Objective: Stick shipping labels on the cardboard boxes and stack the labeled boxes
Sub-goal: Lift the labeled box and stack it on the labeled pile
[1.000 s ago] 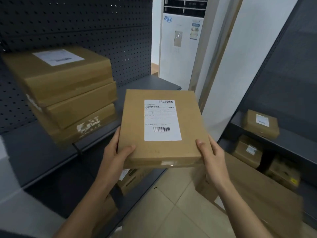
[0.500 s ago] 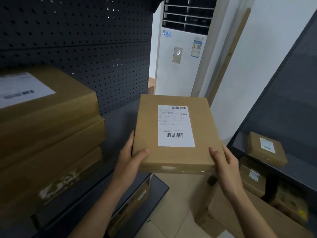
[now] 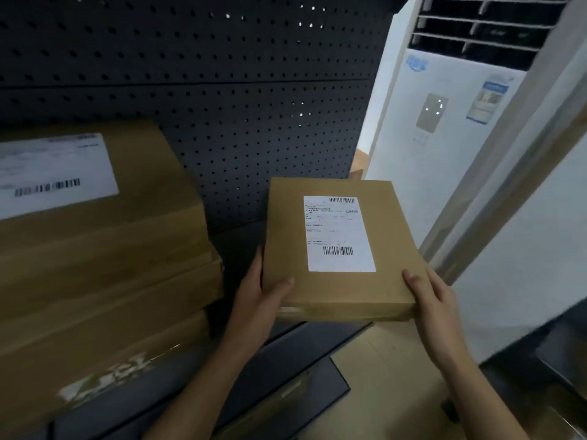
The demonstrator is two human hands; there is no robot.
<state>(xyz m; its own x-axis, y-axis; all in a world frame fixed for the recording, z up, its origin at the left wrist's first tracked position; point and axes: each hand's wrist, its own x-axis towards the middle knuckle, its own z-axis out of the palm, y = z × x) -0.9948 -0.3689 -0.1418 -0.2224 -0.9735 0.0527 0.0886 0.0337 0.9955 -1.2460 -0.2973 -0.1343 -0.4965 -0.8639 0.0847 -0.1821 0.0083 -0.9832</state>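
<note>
I hold a flat cardboard box [image 3: 286, 236] level in front of me, above the dark shelf [image 3: 286, 350]. A white shipping label [image 3: 338, 233] with barcodes is stuck on its top. My left hand [image 3: 259, 304] grips the near left corner, thumb on top. My right hand [image 3: 436, 304] grips the near right corner the same way. To the left stands a stack of three larger cardboard boxes [image 3: 104, 281]; the top one carries a white label [image 3: 54, 173]. The held box is apart from the stack, to its right.
A dark pegboard panel [image 3: 222, 106] backs the shelf. A white floor-standing air conditioner [image 3: 422, 122] stands behind on the right, beside a white wall [image 3: 524, 249]. Tiled floor [image 3: 390, 376] shows below, and another dark shelf edge [image 3: 556, 354] at the lower right.
The view has moved closer to the shelf and the stack of boxes, which now fills the left side. The held box stays in both hands and sits nearer the pegboard.
</note>
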